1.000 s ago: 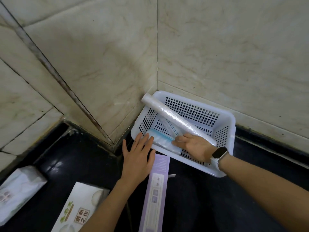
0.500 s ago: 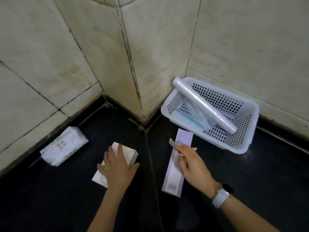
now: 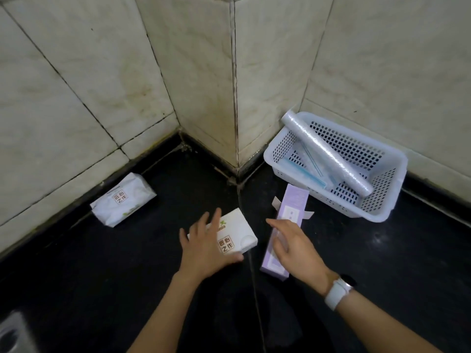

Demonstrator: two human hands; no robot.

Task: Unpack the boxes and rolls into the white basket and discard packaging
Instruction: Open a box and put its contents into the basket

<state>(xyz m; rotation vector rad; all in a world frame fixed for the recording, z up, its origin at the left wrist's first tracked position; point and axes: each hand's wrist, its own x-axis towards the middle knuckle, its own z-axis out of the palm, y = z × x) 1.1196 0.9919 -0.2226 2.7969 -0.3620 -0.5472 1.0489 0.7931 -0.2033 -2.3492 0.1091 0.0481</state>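
Observation:
A white perforated basket (image 3: 382, 215) stands on the black floor against the wall at the right. A clear film roll (image 3: 328, 154) leans across it, with flat blue-edged packs (image 3: 303, 171) underneath. A long purple box (image 3: 293, 202) with open end flaps lies on the floor before the basket. My right hand (image 3: 295, 248) hovers over its near half, fingers spread. My left hand (image 3: 204, 245) grips the left side of a white tissue box (image 3: 237, 235), thumb along its near edge. A white soft pack (image 3: 125, 200) lies at the left wall.
Tiled walls form a protruding corner (image 3: 235, 98) just behind the boxes. A grey metal object (image 3: 12, 335) sits at the bottom left edge. The black floor (image 3: 382, 263) stretches right and towards me. A white watch is on my right wrist.
My right hand left the basket and came down over the purple box. My left hand moved left onto the white tissue box and took hold of it. The view pulled back and left.

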